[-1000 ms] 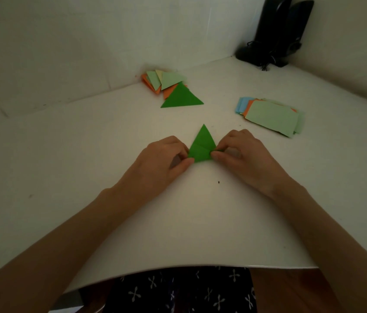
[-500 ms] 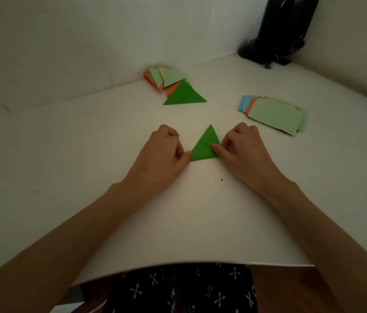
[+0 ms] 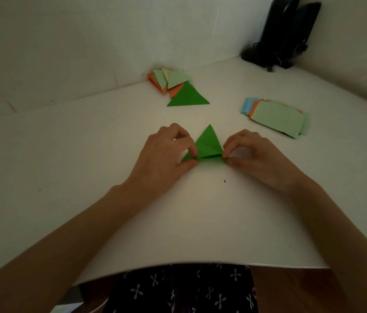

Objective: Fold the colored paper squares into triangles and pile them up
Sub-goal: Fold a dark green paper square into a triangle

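Green paper triangle (image 3: 207,143), judged light, limp and easily creased, lies on the table (image 3: 87,154) nearer the person than the pile of folded triangles (image 3: 171,83), its base corners, the safest holds, pinched by left hand (image 3: 166,154) and right hand (image 3: 252,154).

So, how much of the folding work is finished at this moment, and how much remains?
Done: several folded triangles lie in a loose pile near the wall, a dark green one at its front. In hand: the left hand and right hand pinch the lower corners of another green triangle, not yet on the pile. Left: a stack of unfolded squares waits at the right.
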A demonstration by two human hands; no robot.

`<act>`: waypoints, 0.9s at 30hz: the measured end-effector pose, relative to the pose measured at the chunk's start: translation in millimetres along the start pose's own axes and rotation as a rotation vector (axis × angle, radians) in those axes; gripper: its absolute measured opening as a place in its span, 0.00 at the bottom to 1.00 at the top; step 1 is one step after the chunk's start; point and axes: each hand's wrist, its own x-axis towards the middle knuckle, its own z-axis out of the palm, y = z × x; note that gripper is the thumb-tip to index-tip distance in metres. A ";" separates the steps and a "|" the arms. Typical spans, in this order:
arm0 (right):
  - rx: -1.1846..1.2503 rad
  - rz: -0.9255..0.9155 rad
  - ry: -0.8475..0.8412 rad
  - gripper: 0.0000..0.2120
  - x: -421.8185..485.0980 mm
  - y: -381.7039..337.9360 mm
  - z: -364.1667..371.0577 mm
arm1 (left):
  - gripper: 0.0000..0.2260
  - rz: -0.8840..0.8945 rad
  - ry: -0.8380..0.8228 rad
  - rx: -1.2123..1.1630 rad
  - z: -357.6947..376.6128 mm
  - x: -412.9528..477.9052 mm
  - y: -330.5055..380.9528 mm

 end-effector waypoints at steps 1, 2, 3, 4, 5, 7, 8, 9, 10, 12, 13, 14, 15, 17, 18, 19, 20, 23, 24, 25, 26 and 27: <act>-0.017 0.006 -0.014 0.15 -0.3 0.2 0.1 | 0.06 0.000 -0.008 -0.008 -1.4 -0.1 -0.3; -0.032 0.008 -0.031 0.14 -0.5 0.1 0.5 | 0.05 -0.006 -0.026 -0.021 -2.7 -0.2 -0.5; -0.049 0.007 -0.048 0.14 -0.6 -0.9 0.6 | 0.04 -0.015 -0.053 -0.038 -4.5 -0.1 -0.5; -0.064 0.006 -0.061 0.13 -0.6 -1.9 0.8 | 0.05 -0.025 -0.082 -0.061 -6.0 0.0 -0.8; -0.072 0.006 -0.066 0.13 -1.1 -3.1 1.0 | 0.05 -0.033 -0.102 -0.093 -7.8 0.2 -0.7; -0.087 -0.001 -0.054 0.13 -1.6 -4.3 2.0 | 0.05 -0.035 -0.126 -0.146 -10.1 1.1 -2.1; -0.103 -0.017 -0.051 0.14 -1.6 -4.6 2.6 | 0.05 -0.030 -0.131 -0.157 -10.5 1.6 -3.2; -0.126 -0.036 -0.057 0.15 -1.1 -4.5 3.6 | 0.05 -0.027 -0.135 -0.162 -10.5 2.0 -4.5; -0.152 -0.055 -0.064 0.17 -0.9 -4.4 4.7 | 0.05 -0.025 -0.136 -0.168 -10.9 2.0 -5.3; -0.203 -0.089 -0.051 0.21 -0.4 -3.4 6.7 | 0.05 -0.017 -0.136 -0.170 -10.5 2.0 -6.9; -0.223 -0.110 -0.027 0.21 -0.3 -2.5 7.6 | 0.04 -0.014 -0.136 -0.170 -10.6 2.0 -7.1; -0.239 -0.134 0.005 0.20 -0.2 -0.9 8.4 | 0.04 -0.013 -0.135 -0.174 -10.8 1.8 -7.1; -0.252 -0.155 0.036 0.18 -0.3 0.1 9.1 | 0.04 -0.008 -0.131 -0.176 -11.3 1.8 -7.1; -0.262 -0.178 0.070 0.14 0.0 1.5 10.4 | 0.03 0.003 -0.122 -0.150 -12.1 1.9 -8.4; -0.263 -0.181 0.075 0.13 0.2 1.3 10.7 | 0.03 -0.002 -0.118 -0.127 -12.7 2.1 -9.3; -0.262 -0.178 0.080 0.12 0.8 1.4 11.0 | 0.03 -0.016 -0.113 -0.111 -13.3 2.3 -9.9; -0.255 -0.170 0.087 0.11 1.1 1.0 10.7 | 0.04 -0.038 -0.108 -0.104 -13.8 2.5 -10.3; -0.199 -0.088 0.105 0.07 3.1 -2.4 10.7 | 0.04 -0.099 -0.100 -0.105 -14.6 3.3 -9.8; -0.181 -0.049 0.112 0.06 4.4 -3.8 11.4 | 0.05 -0.117 -0.097 -0.104 -14.1 3.5 -9.4; -0.167 -0.012 0.118 0.06 6.0 -5.3 12.2 | 0.06 -0.137 -0.093 -0.100 -13.3 3.7 -9.2; -0.159 0.018 0.122 0.05 7.8 -6.5 13.2 | 0.07 -0.160 -0.089 -0.094 -12.3 3.9 -9.0; -0.150 0.044 0.123 0.05 9.7 -7.2 14.2 | 0.08 -0.182 -0.088 -0.089 -11.3 4.0 -8.5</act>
